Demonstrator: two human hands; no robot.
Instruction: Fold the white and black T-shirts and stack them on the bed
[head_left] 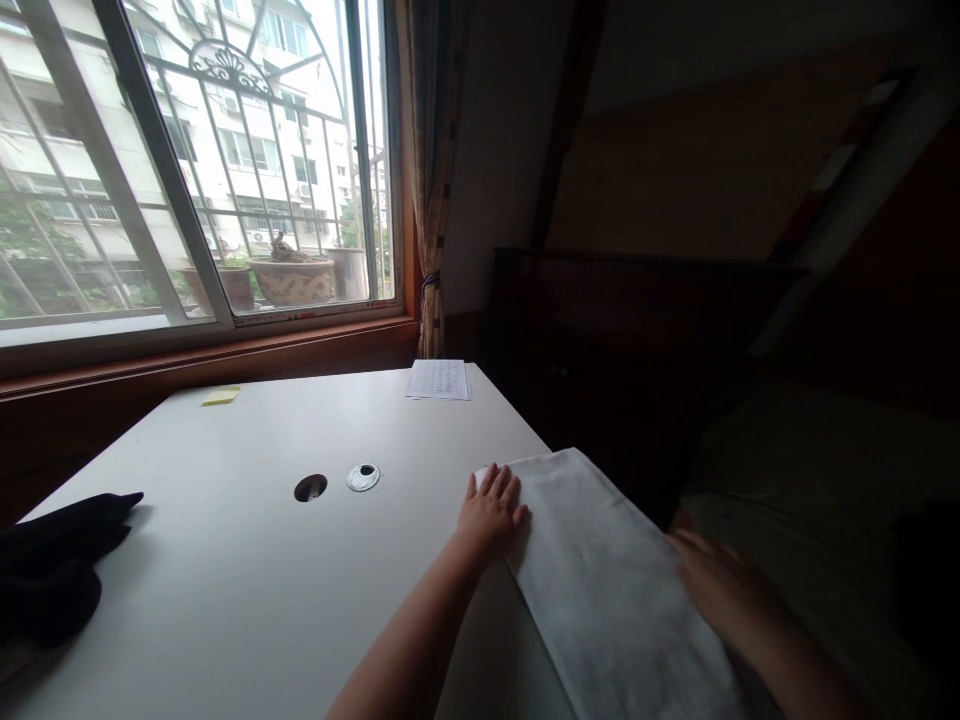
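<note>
Left hand (491, 510), lower centre: palm down, fingers spread, ungripping, on flat white cloth (600, 570). Right hand (720, 580), lower right: grip indeterminable.

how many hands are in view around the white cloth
2: the left hand at the white cloth's left edge, and the right hand, blurred, at its right edge. No others show.

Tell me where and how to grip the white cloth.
Probably pinch the white cloth by its right edge, coming from the right: it lies flat, and that edge seems to overhang the table. The right hand is at that edge; the left hand rests near the far-left corner.
</note>
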